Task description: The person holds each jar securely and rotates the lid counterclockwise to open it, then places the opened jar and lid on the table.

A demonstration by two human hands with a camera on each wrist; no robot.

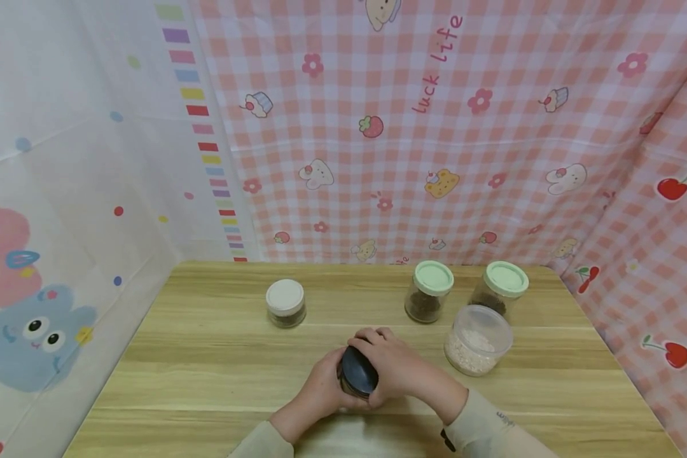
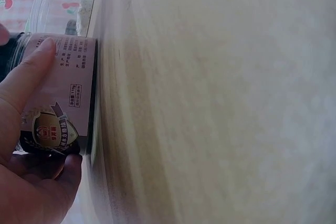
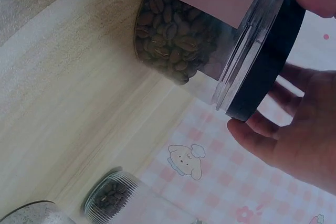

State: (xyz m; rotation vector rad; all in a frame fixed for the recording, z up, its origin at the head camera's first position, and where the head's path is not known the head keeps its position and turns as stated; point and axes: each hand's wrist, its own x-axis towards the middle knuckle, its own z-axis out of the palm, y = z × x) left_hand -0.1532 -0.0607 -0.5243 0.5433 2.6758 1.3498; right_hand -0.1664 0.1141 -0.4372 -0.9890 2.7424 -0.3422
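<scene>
The wooden table [image 1: 194, 381] is under the grip. The right hand [image 1: 397, 366] and left hand [image 1: 322, 385] are both holding on. The bean jar [image 3: 173, 30] is between them, the left hand curled round its side. A clear tub [image 1: 475, 346] is right of the grip. The black lid [image 1: 359, 371], on the jar, is in the right hand's fingers.

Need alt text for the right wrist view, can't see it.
The right hand grips the black lid of a pink-labelled jar of brown beans. A ribbed jar of dark pieces stands beyond on the wooden table, before pink checked cloth.
</scene>
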